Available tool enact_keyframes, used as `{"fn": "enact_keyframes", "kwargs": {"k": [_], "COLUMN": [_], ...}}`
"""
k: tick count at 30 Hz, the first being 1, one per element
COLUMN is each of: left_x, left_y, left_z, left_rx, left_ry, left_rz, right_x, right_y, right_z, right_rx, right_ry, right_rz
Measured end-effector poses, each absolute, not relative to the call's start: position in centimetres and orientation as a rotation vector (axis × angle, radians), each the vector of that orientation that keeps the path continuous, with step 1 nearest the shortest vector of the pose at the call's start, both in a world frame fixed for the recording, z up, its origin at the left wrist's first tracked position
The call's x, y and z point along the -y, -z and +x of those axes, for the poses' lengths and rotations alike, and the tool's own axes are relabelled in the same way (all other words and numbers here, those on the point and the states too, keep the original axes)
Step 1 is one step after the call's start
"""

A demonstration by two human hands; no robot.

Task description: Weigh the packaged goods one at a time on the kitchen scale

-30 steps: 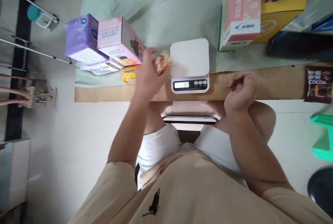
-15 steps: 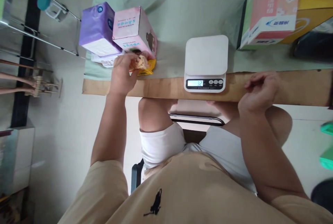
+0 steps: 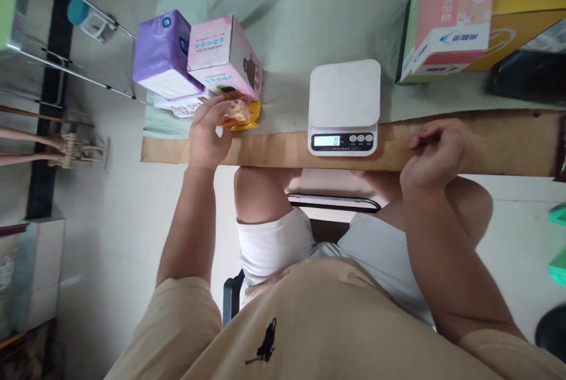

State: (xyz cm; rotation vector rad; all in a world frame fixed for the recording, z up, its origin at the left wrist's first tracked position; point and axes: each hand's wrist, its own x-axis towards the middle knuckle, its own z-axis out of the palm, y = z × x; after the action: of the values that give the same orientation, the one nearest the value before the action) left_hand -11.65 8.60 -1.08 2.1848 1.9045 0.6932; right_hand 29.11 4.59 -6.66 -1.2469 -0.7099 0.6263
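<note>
Here your left hand (image 3: 207, 135) is closed around a small clear-wrapped snack packet (image 3: 235, 112), thumb and fingers pinching it near the front-left part of the desk (image 3: 283, 150). The packet sits just above a yellow packet (image 3: 247, 121) that lies on the pale green cloth (image 3: 292, 20), and I cannot tell whether the two touch. Right behind your left hand stands a pink carton (image 3: 225, 59) with a bear printed on its side, tilted, and beside it on the left a purple carton (image 3: 161, 56). A flat white packet (image 3: 183, 106) with printed lettering lies under their front edges.

Your right hand (image 3: 435, 153) rests at the desk's wooden front edge, curled into a loose fist with nothing in it. Between your two hands sits a white kitchen scale (image 3: 344, 106), its platform bare and its lit display reading 0. The scale is well apart from the snack packet, off to its right.

At the far right of the desk a red-and-white carton (image 3: 446, 15) leans against a yellow box (image 3: 513, 20).
</note>
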Motion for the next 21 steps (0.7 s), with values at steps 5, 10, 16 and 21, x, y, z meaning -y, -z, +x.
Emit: {"fn": "enact_keyframes", "kwargs": {"k": [5, 10, 16, 21], "left_x": [-4.9, -1.8, -1.4, -2.1], "left_y": [0.0, 1.3, 3.1, 3.3], "left_z": [-7.1, 3.7, 19.5, 30.8], "left_rx": [-2.003, -1.518, -0.936, -0.805], "left_ry": [-0.938, -1.079, -0.895, -0.665], "left_rz": [2.164, 2.109, 1.902, 1.766], "right_x": [-4.3, -3.2, -0.2, 1.9], "right_y": [5.9, 4.0, 3.1, 5.1], "right_z": [28.5, 29.0, 39.1, 48.3], "right_rx": [0.707, 0.744, 0.895, 0.759], "right_ry": [-0.651, -0.71, -0.338, -0.139], "right_rz": [-1.291, -1.335, -1.463, -1.819]}}
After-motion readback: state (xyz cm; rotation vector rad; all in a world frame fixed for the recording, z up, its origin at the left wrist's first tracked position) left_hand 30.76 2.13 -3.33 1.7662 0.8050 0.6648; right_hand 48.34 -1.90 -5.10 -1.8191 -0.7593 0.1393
